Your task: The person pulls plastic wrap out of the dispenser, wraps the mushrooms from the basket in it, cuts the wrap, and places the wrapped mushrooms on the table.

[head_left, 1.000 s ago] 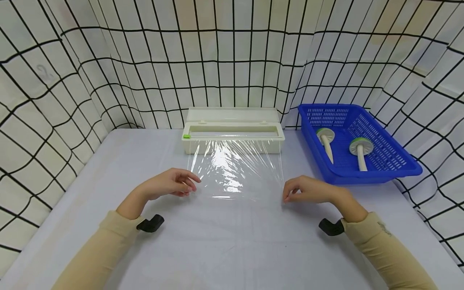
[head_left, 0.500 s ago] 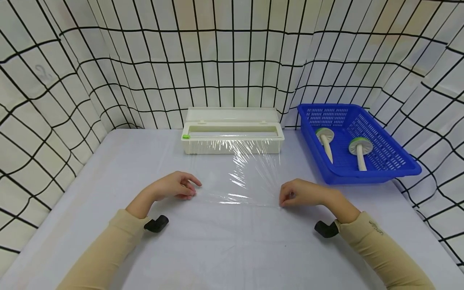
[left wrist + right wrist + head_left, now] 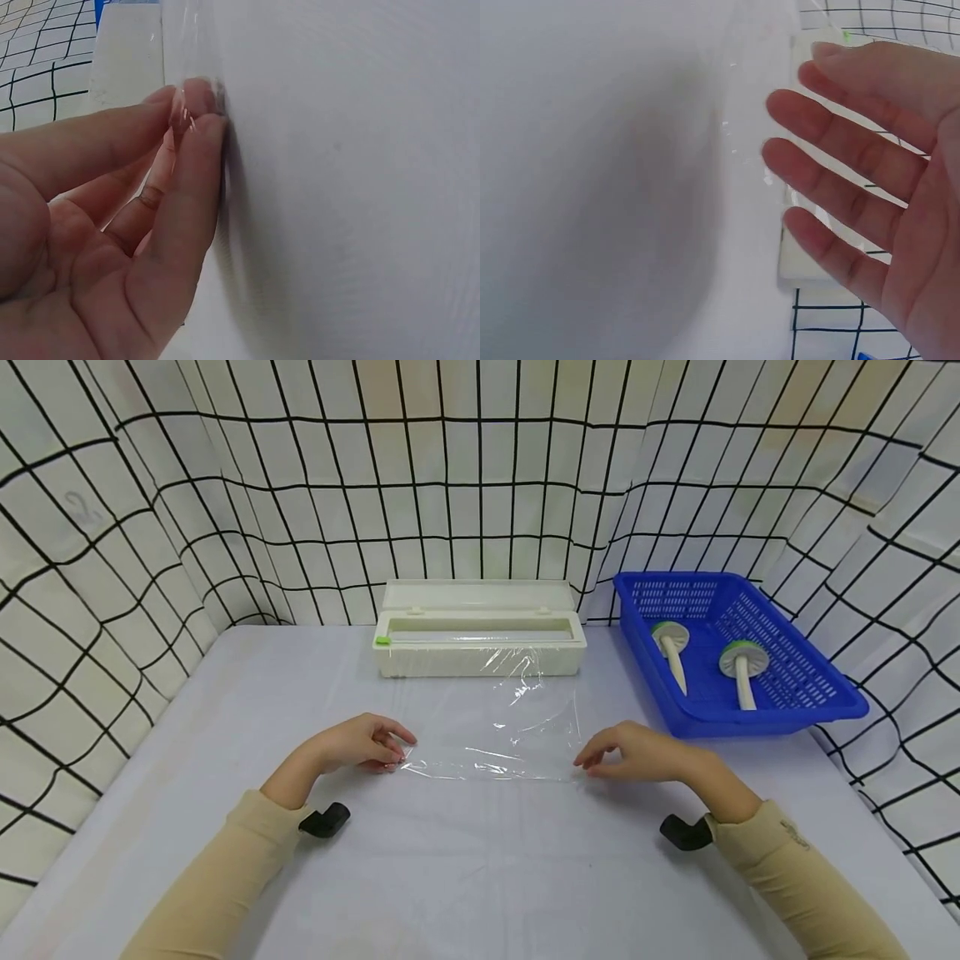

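Observation:
A clear sheet of cling film (image 3: 495, 752) comes out of the white cling film dispenser (image 3: 480, 660) and reaches toward me over the table. At its near left corner my left hand (image 3: 360, 743) pinches the film; the left wrist view shows the film (image 3: 191, 45) running up from the fingertips. My right hand (image 3: 637, 752) is by the near right corner. In the right wrist view its fingers (image 3: 832, 135) are spread and loosely bent, with nothing between them. The dispenser's lid (image 3: 480, 595) stands raised at the back, and a green slider (image 3: 383, 641) sits at its left end.
A blue plastic basket (image 3: 750, 722) stands at the back right, holding two white mushroom-shaped pieces with green-edged discs (image 3: 744, 660). Black wire grid (image 3: 480, 510) walls close in the back and sides of the white-covered table (image 3: 480, 877).
My right hand drew its side of the film taut, then let go and loosened its fingers. The film has slackened and wrinkled. My left hand has shifted slightly toward me.

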### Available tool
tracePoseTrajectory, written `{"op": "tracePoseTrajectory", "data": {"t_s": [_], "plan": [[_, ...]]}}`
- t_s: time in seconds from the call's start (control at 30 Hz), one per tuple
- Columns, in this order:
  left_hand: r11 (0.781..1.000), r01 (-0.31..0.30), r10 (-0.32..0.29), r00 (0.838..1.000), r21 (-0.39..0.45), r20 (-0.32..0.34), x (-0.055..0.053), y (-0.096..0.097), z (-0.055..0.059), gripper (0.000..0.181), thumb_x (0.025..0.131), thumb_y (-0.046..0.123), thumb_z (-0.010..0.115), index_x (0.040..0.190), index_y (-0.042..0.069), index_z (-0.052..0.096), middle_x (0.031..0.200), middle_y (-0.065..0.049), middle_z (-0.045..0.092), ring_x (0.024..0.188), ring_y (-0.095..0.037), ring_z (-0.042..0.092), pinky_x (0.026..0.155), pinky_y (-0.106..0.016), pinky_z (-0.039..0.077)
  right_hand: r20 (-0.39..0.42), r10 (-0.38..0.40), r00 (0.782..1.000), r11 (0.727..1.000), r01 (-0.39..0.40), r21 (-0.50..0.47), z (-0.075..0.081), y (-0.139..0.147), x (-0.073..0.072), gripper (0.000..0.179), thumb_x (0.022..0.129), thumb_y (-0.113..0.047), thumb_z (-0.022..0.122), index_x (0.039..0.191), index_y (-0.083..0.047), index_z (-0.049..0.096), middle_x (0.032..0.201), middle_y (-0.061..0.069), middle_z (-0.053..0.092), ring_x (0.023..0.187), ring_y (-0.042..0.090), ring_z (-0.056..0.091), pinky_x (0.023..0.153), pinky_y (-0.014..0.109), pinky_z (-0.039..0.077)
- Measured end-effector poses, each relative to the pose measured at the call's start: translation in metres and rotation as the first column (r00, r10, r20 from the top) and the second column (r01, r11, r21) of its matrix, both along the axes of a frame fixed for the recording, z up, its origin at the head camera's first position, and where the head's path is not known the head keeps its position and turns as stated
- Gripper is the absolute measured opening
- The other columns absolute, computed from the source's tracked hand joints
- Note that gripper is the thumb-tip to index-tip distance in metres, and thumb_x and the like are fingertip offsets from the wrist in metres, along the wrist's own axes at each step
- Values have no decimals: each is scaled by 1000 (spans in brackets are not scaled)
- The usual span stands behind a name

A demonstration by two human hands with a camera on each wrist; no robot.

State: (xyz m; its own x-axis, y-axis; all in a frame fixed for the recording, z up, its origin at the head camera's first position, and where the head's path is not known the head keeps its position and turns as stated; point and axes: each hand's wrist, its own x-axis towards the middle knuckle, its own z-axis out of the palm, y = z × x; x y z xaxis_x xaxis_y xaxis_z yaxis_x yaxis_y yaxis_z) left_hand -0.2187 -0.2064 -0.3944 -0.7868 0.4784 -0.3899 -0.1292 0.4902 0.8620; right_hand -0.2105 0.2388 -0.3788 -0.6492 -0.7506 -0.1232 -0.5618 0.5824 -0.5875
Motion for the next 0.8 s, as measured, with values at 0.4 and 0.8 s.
{"op": "tracePoseTrajectory", "data": {"t_s": [0.4, 0.8], "plan": [[1000, -3, 3, 1000, 27, 4, 3, 0, -1, 36, 95, -7, 62, 130, -12, 58, 93, -8, 66, 82, -13, 64, 72, -22, 56, -127, -215, 968, 954, 180, -242, 36, 8, 9, 29, 101, -11, 67, 129, -6, 70, 110, 2, 75, 99, 15, 67, 91, 35, 56], [999, 4, -4, 1000, 39, 8, 2, 0, -1, 36, 95, -8, 61, 130, -13, 58, 92, -8, 66, 81, -13, 64, 71, -21, 56, -41, -497, 867, 789, 431, -438, 46, 42, -10, 38, 106, -16, 60, 139, 1, 59, 125, 21, 68, 102, 5, 67, 85, 16, 54]]}}
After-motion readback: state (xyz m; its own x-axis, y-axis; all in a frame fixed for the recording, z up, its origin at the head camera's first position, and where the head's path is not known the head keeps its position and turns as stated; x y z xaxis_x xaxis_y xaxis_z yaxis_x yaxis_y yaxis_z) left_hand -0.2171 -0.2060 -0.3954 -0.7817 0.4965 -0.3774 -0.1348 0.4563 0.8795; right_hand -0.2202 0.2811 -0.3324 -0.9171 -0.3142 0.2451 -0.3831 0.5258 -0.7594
